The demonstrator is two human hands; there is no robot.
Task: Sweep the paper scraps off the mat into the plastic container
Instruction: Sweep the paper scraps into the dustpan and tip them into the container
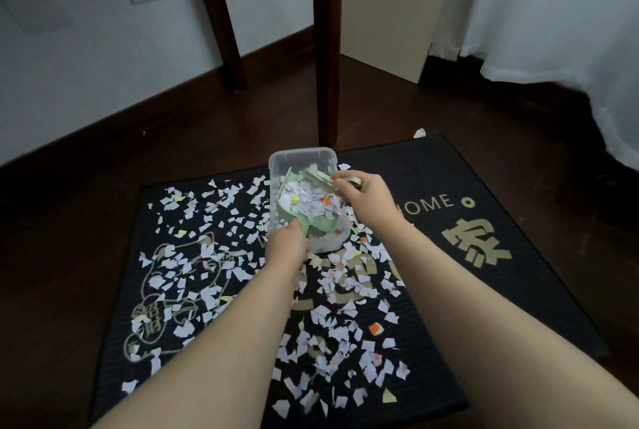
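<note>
While the plastic container (pixel 304 198) sits at the far middle of the mat (pixel 501 290), a green sheet (pixel 320 221) loaded with scraps is held over it. Left hand (pixel 287 245) is clamped on the sheet's near edge, right hand (pixel 366 200) on its far edge. Many paper scraps (pixel 332 335) are seen scattered across the mat; dark wooden floor (pixel 69 238) is seen around it.
</note>
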